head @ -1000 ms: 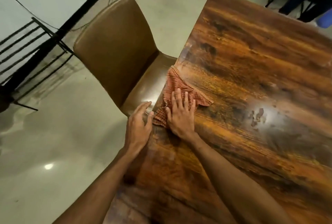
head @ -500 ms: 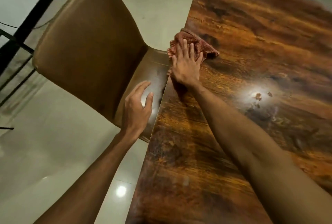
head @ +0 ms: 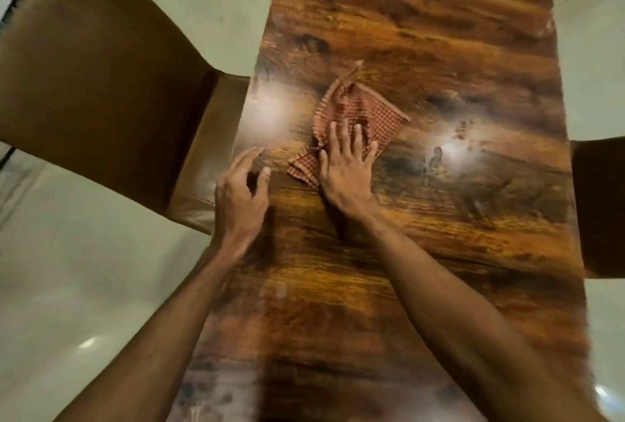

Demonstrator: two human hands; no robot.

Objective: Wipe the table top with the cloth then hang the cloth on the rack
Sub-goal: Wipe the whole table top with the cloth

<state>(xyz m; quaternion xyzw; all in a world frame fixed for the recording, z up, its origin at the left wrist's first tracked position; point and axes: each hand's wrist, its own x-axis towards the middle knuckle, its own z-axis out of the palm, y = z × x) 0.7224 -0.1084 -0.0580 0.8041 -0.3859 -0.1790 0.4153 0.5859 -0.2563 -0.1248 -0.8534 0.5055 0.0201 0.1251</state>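
A red-and-cream checked cloth (head: 363, 110) lies crumpled on the dark wooden table top (head: 439, 235), toward its left-middle. My right hand (head: 345, 168) presses flat on the cloth's near part with straight, spread fingers. My left hand (head: 241, 198) hovers at the table's left edge, fingers loosely bent, holding nothing. No rack shows in this view.
A brown leather chair (head: 101, 90) stands tucked against the table's left side. Part of another brown chair (head: 598, 205) shows at the right edge. Pale glossy floor (head: 67, 286) surrounds the table. Light glare marks the table near the cloth.
My right hand has slid the cloth from the table's left edge inward toward the middle. My left hand has moved from over the chair seat to the table's edge. The view has swung right.
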